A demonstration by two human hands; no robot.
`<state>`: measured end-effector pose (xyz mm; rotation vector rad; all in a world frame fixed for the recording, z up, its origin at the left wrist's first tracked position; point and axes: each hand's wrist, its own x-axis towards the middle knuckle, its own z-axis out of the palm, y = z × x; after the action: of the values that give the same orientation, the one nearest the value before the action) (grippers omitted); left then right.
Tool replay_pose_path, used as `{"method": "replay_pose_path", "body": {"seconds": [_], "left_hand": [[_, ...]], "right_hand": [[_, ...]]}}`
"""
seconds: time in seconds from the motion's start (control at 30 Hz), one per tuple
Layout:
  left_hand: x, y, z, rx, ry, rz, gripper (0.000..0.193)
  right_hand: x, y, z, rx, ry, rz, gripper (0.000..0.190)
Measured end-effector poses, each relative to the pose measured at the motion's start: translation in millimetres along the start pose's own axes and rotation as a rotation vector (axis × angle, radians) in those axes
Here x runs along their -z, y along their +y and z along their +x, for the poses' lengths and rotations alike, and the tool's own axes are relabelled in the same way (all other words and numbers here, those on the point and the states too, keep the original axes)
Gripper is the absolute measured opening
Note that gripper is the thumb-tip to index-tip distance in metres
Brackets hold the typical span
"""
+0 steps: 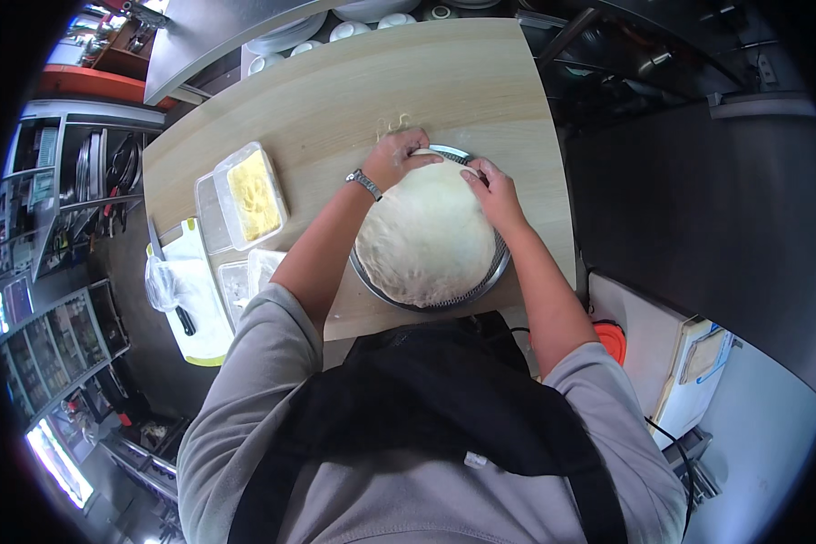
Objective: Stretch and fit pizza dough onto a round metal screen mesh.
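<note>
A wide round of pale dough (427,238) lies over a round metal mesh pizza screen (498,262) on the wooden table. It covers most of the mesh; the screen's rim shows at the top, right and bottom. My left hand (408,151), with a watch on the wrist, pinches the dough's far edge at the upper left. At the upper right my right hand (493,187) grips the same edge between thumb and fingers. A short stretch of dough spans the space between both hands. Just beyond my left hand, a few shreds of grated cheese (400,122) lie on the wood.
Left on the table (476,81) stands a plastic tub of yellow grated cheese (255,197), beside clear containers (214,211). A white cutting board (200,306) with a knife (185,321) and plastic bag (163,282) overhangs the left edge. White bowls (349,30) sit beyond the far edge.
</note>
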<state>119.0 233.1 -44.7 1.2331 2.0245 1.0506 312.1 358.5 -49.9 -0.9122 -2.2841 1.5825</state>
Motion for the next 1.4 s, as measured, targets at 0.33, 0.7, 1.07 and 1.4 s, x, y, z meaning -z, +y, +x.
{"method": "replay_pose_path", "body": {"seconds": [0.33,0.7,1.07,1.4], "left_hand": [[6,-12,27,0.051,0.016,0.316,0.044],[1,-6,29,-0.065,0.062,0.427,0.039],[-9,1,37,0.043,0.231,0.480,0.040],[6,-23,11,0.227,0.247,0.198,0.024]], "right_hand": [[12,-28,10,-0.046,0.018,-0.138,0.027],[20,7,38,0.347,0.204,-0.583,0.019],[25,-1,45,-0.053,0.195,-0.313,0.020],[44,-3,-53,-0.329,0.059,-0.463,0.031]]}}
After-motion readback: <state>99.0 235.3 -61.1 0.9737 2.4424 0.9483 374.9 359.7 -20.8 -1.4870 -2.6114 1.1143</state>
